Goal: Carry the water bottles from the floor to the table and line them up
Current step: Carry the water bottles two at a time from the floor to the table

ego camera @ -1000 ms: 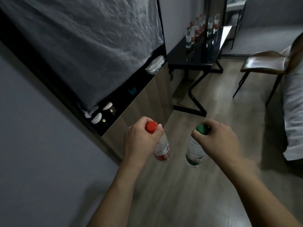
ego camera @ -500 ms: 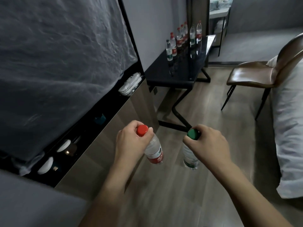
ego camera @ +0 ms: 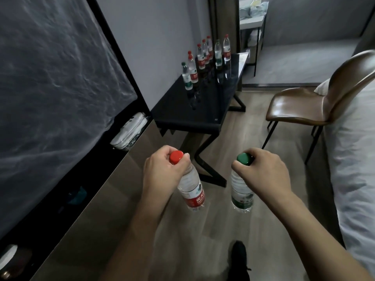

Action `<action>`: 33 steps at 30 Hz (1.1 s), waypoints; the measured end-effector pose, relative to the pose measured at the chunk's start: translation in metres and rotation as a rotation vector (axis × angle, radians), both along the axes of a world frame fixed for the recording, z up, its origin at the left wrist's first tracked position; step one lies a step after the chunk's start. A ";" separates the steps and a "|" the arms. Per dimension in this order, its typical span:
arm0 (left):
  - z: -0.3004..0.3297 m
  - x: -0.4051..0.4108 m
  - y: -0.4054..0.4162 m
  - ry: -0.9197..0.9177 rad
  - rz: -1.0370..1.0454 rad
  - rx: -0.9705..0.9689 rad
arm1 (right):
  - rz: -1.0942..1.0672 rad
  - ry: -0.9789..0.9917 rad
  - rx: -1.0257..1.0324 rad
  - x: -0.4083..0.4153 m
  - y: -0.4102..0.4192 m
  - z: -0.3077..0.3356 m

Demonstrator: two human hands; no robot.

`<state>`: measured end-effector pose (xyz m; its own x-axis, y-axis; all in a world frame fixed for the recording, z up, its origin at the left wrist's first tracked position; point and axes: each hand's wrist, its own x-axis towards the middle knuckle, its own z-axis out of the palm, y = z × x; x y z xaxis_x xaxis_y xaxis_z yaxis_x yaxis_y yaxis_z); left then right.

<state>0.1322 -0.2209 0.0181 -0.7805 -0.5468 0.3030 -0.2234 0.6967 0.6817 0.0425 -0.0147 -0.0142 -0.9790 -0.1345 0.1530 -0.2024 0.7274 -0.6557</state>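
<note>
Left hand [ego camera: 162, 171] clamped round the neck of the red-capped bottle [ego camera: 191, 191], fingers curled just under the cap. Right hand [ego camera: 263, 171] likewise wrapped round the neck of the green-capped bottle [ego camera: 241, 195]. Both bottles hang cap-up, long axes near vertical, bases tipped slightly forward and away from the body, clear of the floor.

Key relation: the tabletop [ego camera: 203, 110] lies ahead of both hands and somewhat above them, well apart, its near edge almost straight beyond the left hand. The line of bottles already set down [ego camera: 203, 57] runs along the far left part of the top, next to the wall; the closest of them, a green-capped one [ego camera: 186, 77], stands at the near end of that row. Bare dark surface shows on the hand side of it.

Judgement: left hand is the nearer to the row's open end, so the red-capped bottle likely goes down first, upright, just on the hand side of that green-capped one. The right hand has to cross further leftward. Chair [ego camera: 304, 106] sits ahead and right of the right hand, off the path.
</note>
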 end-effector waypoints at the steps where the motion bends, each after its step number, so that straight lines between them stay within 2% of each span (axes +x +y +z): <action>1: -0.002 -0.021 -0.005 0.009 -0.012 0.011 | -0.003 0.006 0.004 -0.020 -0.004 0.000; 10: 0.014 -0.203 -0.032 0.104 -0.111 -0.025 | -0.036 0.063 -0.041 -0.190 -0.029 0.024; 18: 0.008 -0.320 -0.030 0.047 -0.150 -0.027 | -0.056 0.020 -0.045 -0.308 -0.028 0.019; 22: -0.001 -0.376 -0.021 -0.005 -0.137 -0.018 | -0.025 -0.028 -0.034 -0.372 -0.023 0.006; 26: 0.004 -0.443 -0.013 -0.016 -0.130 -0.024 | 0.005 0.004 -0.057 -0.448 -0.016 0.011; 33: 0.020 -0.549 -0.004 0.065 -0.094 -0.027 | 0.040 0.070 -0.052 -0.562 -0.012 0.028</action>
<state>-0.4165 -0.2247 0.0380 -0.8061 -0.4631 0.3686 -0.1122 0.7310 0.6731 -0.5197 -0.0267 0.0135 -0.9597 -0.1631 0.2289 -0.2772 0.6835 -0.6753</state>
